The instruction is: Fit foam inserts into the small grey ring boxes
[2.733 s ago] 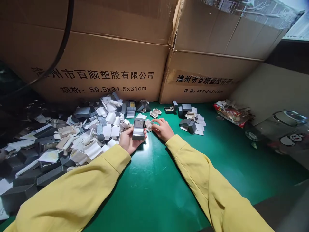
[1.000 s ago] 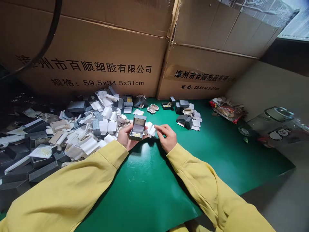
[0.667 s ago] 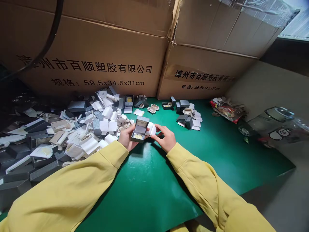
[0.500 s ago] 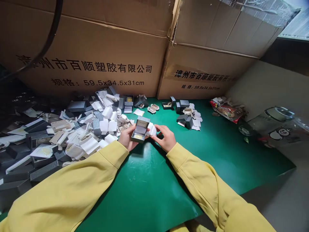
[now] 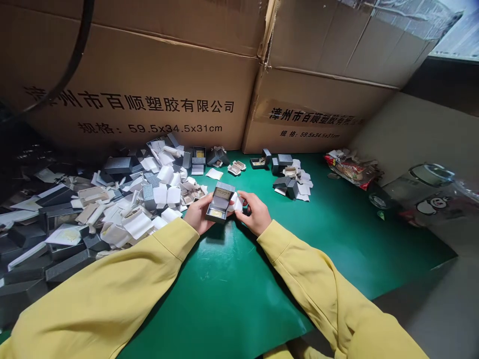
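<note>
My left hand (image 5: 198, 215) is closed round a small grey hinged box (image 5: 219, 203) that stands open, its lid tilted back and a pale insert showing inside. Right beside the box my right hand (image 5: 254, 213) pinches a small white piece (image 5: 235, 201), which touches the box's right side. Both hands hover just above the green mat (image 5: 232, 289), near its middle. Yellow sleeves cover both of my arms.
A heap of grey boxes and white inserts (image 5: 112, 204) spreads over the left. A smaller cluster of boxes (image 5: 290, 179) lies at the back right. Large cardboard cartons (image 5: 149, 75) wall off the back. Wrappers (image 5: 352, 167) and a clear jar (image 5: 422, 192) sit at the right.
My right hand has brought the white piece in against the open box. My left hand has turned the box slightly toward the right hand. The camera has barely shifted.
</note>
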The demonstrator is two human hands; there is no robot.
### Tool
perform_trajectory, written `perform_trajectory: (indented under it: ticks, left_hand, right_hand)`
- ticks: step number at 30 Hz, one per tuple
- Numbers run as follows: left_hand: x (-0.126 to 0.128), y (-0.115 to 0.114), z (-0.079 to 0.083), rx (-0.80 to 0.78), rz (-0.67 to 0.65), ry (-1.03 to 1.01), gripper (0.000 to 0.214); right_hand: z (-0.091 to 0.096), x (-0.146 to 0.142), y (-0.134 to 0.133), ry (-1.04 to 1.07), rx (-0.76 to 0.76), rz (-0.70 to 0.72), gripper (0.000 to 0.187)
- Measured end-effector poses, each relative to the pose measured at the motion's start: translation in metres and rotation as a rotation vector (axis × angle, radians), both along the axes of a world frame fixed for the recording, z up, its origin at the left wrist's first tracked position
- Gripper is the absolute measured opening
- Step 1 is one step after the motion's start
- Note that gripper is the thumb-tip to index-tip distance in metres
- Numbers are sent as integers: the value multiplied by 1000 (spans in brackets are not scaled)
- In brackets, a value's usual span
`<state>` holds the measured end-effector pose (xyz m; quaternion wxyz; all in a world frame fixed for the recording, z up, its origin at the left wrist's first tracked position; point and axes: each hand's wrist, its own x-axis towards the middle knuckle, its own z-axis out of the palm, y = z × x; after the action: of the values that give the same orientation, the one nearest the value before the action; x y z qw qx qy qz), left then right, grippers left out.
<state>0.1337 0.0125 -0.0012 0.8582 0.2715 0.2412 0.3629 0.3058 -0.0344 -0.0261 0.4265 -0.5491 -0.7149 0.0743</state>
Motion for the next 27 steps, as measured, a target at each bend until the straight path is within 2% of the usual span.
perform_trajectory:
  ticks: [4, 9, 15, 22, 27]
  left_hand:
    - [-1, 1, -3, 12, -20, -18, 38]
    - [-1, 0, -2, -7, -6, -8, 39]
    - [0, 0, 2, -35, 8, 28, 38]
    - [-1, 0, -1, 19, -10, 31, 37]
    - [0, -2, -2, 62, -74, -5, 33]
  right_hand:
    - [2, -1, -1, 58, -23, 8, 40]
    - [1, -2, -1, 120, 33, 30, 37]
    - [0, -1, 0, 60, 42, 69, 42]
    - [3, -2, -4, 30, 5, 73, 44]
    - [-3, -1, -1, 1, 14, 40, 43]
